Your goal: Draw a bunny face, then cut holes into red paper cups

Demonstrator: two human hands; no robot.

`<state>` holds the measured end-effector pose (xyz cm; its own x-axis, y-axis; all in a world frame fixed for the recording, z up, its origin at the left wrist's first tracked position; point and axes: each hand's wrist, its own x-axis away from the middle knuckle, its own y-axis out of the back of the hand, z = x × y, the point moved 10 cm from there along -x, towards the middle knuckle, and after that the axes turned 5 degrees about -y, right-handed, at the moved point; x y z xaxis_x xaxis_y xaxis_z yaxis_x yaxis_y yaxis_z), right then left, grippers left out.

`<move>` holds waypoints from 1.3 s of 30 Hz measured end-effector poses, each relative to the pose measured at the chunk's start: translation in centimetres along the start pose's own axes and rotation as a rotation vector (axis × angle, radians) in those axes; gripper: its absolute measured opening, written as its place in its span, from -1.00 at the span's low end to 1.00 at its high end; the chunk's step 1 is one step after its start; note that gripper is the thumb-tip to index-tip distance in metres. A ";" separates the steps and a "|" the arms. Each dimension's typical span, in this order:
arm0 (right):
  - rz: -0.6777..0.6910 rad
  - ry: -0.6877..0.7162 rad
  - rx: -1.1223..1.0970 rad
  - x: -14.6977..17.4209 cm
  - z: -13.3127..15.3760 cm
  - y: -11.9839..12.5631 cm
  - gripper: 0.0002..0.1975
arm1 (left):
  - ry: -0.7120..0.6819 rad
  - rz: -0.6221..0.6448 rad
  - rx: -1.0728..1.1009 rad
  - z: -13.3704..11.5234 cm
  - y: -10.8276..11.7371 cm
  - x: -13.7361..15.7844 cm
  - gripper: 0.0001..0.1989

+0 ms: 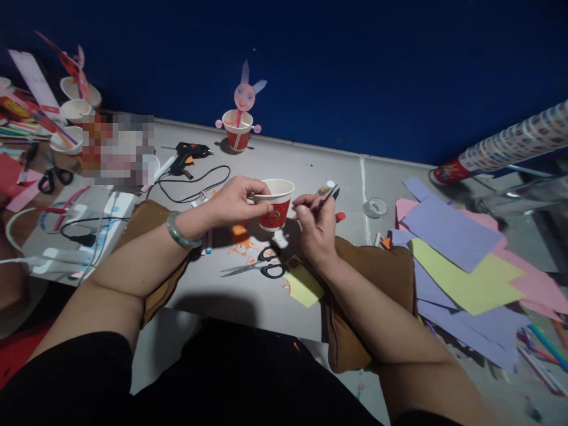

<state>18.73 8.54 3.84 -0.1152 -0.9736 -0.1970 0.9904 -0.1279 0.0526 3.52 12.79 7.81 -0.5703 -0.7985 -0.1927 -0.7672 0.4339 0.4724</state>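
A red and white paper cup (280, 212) is held above the table by my left hand (239, 201), fingers at its rim and thumb against its front. Just right of the cup, my right hand (318, 228) is closed around a slim dark pointed tool (327, 198); its exact kind is unclear. Below the cup lie black-handled scissors (260, 267), orange paper scraps (239, 242) and a yellow paper piece (304, 281). A finished-looking rabbit figure in a red cup (238, 130) stands behind, near the wall.
A glue gun (189, 158) with a looping cord lies at left, near power strips (110, 234). Coloured paper sheets (461, 260) spread at right. A long stack of cups (510, 145) leans at back right. Brown cushions (373, 278) lie under my forearms.
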 end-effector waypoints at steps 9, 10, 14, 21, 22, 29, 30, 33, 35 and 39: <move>0.289 -0.101 0.149 1.5 -0.7 -3.0 -0.56 | 0.081 -0.012 0.045 1.8 0.4 -0.3 -0.81; 0.319 -0.112 0.172 1.6 -0.8 -3.3 -0.56 | 0.083 -0.008 0.056 1.7 0.3 -0.3 -0.82; 0.393 -0.145 0.224 2.0 -0.7 -4.2 -0.57 | 0.086 -0.022 0.068 1.6 0.3 -0.3 -0.83; 0.428 -0.216 0.184 2.4 -1.4 -4.8 -0.53 | 0.092 -0.005 0.031 1.6 0.2 -0.3 -0.84; 0.426 -0.227 0.172 2.3 -1.5 -4.7 -0.52 | 0.086 -0.003 0.025 1.6 0.1 -0.3 -0.83; 0.433 -0.255 0.159 2.1 -1.9 -4.7 -0.53 | 0.033 0.005 -0.009 1.6 0.1 -0.3 -0.81; 0.437 -0.257 0.164 2.1 -2.0 -4.7 -0.54 | 0.035 0.005 -0.014 1.6 0.1 -0.3 -0.81; 0.439 -0.263 0.170 2.1 -2.1 -4.7 -0.55 | 0.050 0.011 -0.034 1.8 0.1 -0.3 -0.82; 0.439 -0.267 0.168 2.2 -2.1 -4.8 -0.55 | 0.042 0.012 -0.067 1.8 0.2 -0.3 -0.82; 0.446 -0.286 0.136 2.3 -1.9 -4.9 -0.55 | 0.002 0.004 -0.132 1.1 0.3 -0.3 -0.86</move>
<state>13.73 7.28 1.24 0.2791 -0.9490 0.1467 0.9312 0.3048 0.1997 3.14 13.61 7.01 -0.5728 -0.7976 -0.1889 -0.7192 0.3785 0.5827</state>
